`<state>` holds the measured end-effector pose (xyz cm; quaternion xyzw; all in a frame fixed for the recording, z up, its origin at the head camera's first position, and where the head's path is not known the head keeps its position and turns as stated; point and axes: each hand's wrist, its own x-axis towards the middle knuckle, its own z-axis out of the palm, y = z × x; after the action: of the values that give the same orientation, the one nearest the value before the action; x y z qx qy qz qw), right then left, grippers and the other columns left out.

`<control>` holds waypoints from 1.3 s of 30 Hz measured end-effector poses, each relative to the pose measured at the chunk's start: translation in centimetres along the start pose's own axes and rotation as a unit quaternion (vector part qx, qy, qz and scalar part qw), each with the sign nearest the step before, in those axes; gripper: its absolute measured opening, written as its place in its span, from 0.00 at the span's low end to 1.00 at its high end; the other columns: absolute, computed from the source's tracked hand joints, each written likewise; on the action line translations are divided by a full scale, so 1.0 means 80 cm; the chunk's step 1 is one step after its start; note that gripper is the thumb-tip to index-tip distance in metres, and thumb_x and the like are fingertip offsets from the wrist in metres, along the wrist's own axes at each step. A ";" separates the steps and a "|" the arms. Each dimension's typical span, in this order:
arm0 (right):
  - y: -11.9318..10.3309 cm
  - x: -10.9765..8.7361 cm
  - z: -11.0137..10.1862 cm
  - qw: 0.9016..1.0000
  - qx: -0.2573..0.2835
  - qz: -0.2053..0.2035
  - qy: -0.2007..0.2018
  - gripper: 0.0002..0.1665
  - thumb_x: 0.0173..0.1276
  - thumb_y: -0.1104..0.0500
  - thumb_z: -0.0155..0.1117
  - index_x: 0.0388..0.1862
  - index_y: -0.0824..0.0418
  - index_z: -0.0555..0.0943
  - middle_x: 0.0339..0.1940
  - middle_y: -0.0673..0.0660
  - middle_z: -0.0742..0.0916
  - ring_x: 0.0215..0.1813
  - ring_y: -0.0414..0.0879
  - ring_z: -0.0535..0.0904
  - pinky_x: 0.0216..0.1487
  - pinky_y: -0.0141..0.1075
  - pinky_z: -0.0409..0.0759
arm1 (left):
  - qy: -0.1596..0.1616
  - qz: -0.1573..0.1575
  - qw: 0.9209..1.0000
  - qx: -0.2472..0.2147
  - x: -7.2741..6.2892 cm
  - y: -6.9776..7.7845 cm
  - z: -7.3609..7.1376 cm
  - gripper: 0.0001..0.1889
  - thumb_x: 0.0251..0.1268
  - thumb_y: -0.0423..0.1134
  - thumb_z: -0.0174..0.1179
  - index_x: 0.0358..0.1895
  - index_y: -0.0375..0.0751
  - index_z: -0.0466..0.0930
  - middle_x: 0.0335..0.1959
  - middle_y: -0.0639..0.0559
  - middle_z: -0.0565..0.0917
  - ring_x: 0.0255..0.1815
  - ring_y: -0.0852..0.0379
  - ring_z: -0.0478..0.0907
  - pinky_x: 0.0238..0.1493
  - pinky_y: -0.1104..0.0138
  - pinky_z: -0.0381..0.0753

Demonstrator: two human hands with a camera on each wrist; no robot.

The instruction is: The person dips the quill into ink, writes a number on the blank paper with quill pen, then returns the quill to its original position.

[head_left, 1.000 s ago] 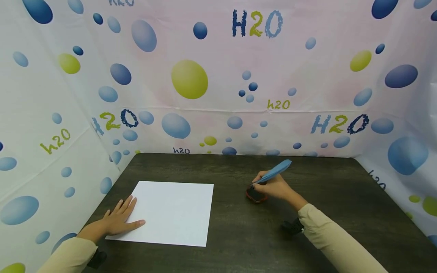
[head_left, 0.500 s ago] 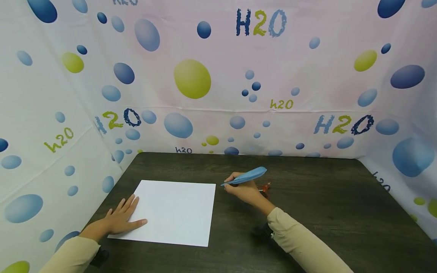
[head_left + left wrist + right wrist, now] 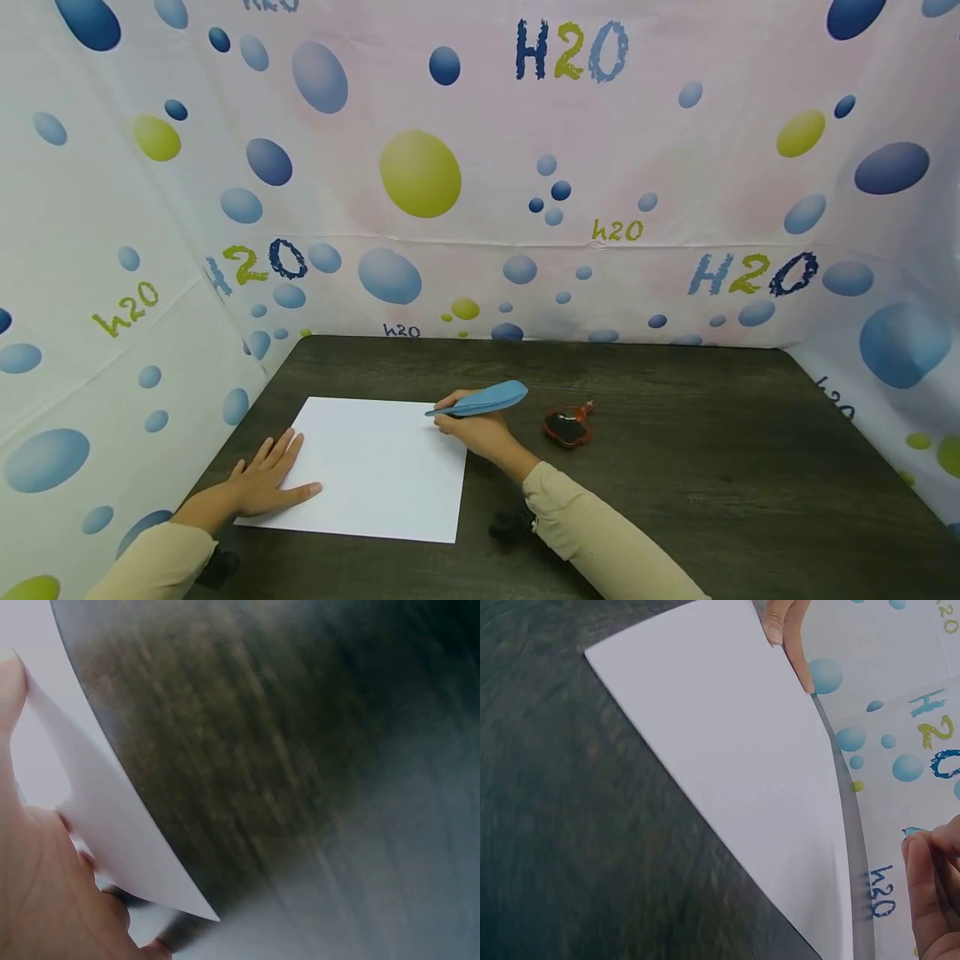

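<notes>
A white sheet of paper (image 3: 375, 475) lies on the left part of the table. My left hand (image 3: 262, 483) rests on its left edge, fingers spread and straight; the left wrist view shows that palm (image 3: 45, 900) beside the sheet's edge. Between thumb and fingers, my right hand (image 3: 480, 432) pinches a blue feather quill (image 3: 487, 400) at its lower end. The quill's tip overlaps the sheet's upper right corner in the head view, its feathered end slanting up to the right. In the right wrist view only a bit of blue tip (image 3: 915, 832) pokes out from the fingertips.
A small red-rimmed dish (image 3: 582, 413), dark inside, sits on the table right of my right hand. The dark wooden table (image 3: 712, 467) reaches back to a white cloth backdrop (image 3: 480, 108) with printed dots and lettering. Dark wrist devices (image 3: 512, 523) hang under the sleeves.
My right hand has carried the quill leftward from the red dish to the paper's upper right corner, leaving the dish uncovered. The left hand and the paper have stayed put.
</notes>
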<state>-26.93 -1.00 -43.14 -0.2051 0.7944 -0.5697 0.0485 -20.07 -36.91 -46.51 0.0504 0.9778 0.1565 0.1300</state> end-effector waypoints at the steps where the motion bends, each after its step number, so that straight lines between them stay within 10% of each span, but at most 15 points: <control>1: 0.000 0.000 0.004 1.000 0.006 0.001 -0.002 0.12 0.63 0.61 0.67 0.45 0.63 0.84 0.35 0.56 0.89 0.35 0.43 0.86 0.34 0.34 0.82 | 0.000 0.001 1.000 -0.002 -0.001 0.001 0.000 0.57 0.55 0.71 0.55 0.73 0.29 0.44 0.75 0.28 0.41 0.71 0.21 0.35 0.54 0.23 0.29; 17: 0.004 0.001 0.063 0.996 0.060 -0.050 0.042 0.08 0.61 0.66 0.68 0.39 0.67 0.86 0.41 0.61 0.88 0.47 0.53 0.84 0.46 0.34 0.80 | 0.001 0.020 1.000 -0.010 -0.010 0.010 -0.017 0.53 0.60 0.64 0.55 0.73 0.27 0.43 0.74 0.26 0.39 0.69 0.19 0.35 0.53 0.22 0.28; 23: 0.001 -0.005 0.079 0.991 0.110 -0.024 0.065 0.08 0.60 0.66 0.69 0.38 0.68 0.86 0.42 0.62 0.88 0.49 0.55 0.83 0.47 0.35 0.80 | 0.006 0.015 1.000 -0.004 -0.003 -0.001 -0.003 0.55 0.58 0.68 0.55 0.74 0.29 0.43 0.75 0.29 0.40 0.70 0.20 0.35 0.53 0.22 0.28; 30: 0.000 -0.011 0.097 0.985 0.099 -0.086 0.116 0.07 0.59 0.69 0.66 0.37 0.70 0.85 0.38 0.61 0.88 0.44 0.45 0.84 0.44 0.34 0.82 | 0.017 0.018 1.000 -0.017 0.000 -0.014 0.009 0.56 0.56 0.70 0.55 0.75 0.33 0.42 0.76 0.31 0.40 0.71 0.21 0.35 0.53 0.22 0.27; 39: -0.003 -0.011 0.112 0.984 0.106 0.013 0.145 0.08 0.58 0.65 0.68 0.38 0.63 0.85 0.41 0.55 0.85 0.46 0.45 0.81 0.48 0.34 0.79 | 0.011 0.014 1.000 -0.014 0.004 -0.013 0.009 0.57 0.56 0.70 0.55 0.74 0.31 0.42 0.76 0.30 0.39 0.71 0.21 0.34 0.53 0.22 0.27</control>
<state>-23.31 -8.65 -46.14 -0.1039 0.7311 -0.6733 -0.0381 -20.21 -37.65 -47.54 0.0602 0.9761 0.1728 0.1174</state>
